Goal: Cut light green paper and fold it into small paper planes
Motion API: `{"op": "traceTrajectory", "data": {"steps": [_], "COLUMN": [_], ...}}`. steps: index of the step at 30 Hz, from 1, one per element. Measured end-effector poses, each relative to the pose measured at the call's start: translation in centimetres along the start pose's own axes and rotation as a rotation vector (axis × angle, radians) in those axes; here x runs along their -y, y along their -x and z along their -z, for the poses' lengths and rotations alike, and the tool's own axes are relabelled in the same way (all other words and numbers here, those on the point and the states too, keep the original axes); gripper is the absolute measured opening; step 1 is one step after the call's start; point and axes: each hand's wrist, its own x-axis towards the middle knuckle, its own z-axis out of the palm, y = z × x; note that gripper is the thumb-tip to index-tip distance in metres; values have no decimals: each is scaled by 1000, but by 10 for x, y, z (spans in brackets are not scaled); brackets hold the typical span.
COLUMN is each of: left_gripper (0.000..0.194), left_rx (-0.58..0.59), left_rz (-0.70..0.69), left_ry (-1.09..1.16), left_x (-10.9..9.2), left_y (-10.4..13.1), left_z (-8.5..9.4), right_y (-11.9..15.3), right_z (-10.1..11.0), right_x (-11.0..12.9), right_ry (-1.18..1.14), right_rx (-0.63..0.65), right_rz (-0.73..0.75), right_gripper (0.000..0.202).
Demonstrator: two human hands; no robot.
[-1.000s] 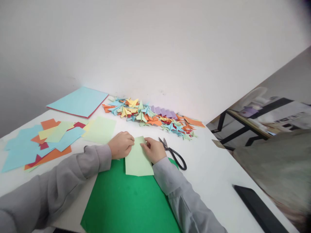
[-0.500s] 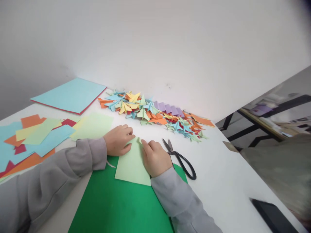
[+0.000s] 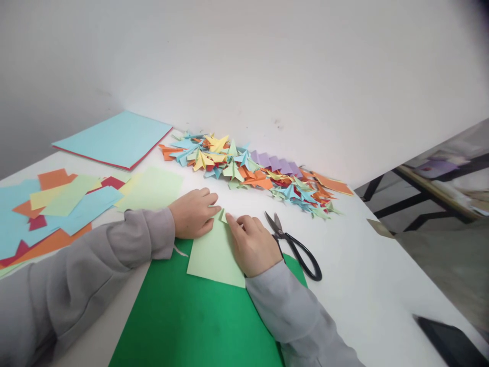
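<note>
A pale green sheet of paper lies on a larger dark green sheet, its far edge turned up in a small fold. My left hand is closed at the far left corner, fingers curled with the tips on the paper. At the far right corner my right hand pinches the folded flap between thumb and forefinger. Part of the paper's right side is hidden under that hand. Just right of my right hand lie scissors with black handles, their blades slightly apart.
Folded paper planes in many colours form a long pile by the wall. Loose coloured paper pieces cover the table's left side. A light blue sheet stack lies at the back left. A dark flat device sits near the right edge.
The view has shifted slightly, so everything sits a little farther right. At the paper's far edge the small flap now shows more plainly beside my right fingers. Both hands stay on the paper.
</note>
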Motion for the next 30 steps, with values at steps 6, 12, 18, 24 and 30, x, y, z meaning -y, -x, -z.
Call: {"op": "traceTrajectory", "data": {"steps": [6,12,18,24,30], "left_gripper": [33,33,33,33,33], "left_rx": [-10,-19,-20,-14,-22], "left_rz": [19,28,27,24,27], "left_ry": [-13,-6,-3,-18,-15], "left_x": [-1,-1,-1,-1,-1], "left_y": [2,2,2,2,2], "left_z": [-1,0,-1,-1,-1], "right_y": [1,2,2,2,2], "right_z": [-2,-5,-4,-3,-3], "right_x": [-1,-1,-2,-1,-2], "right_ry": [-66,-92,-78,-62,-55], "right_rx": [12,15,33,11,17], "right_rz": [23,61,60,72,82], "right_gripper": [38,40,37,36,36]}}
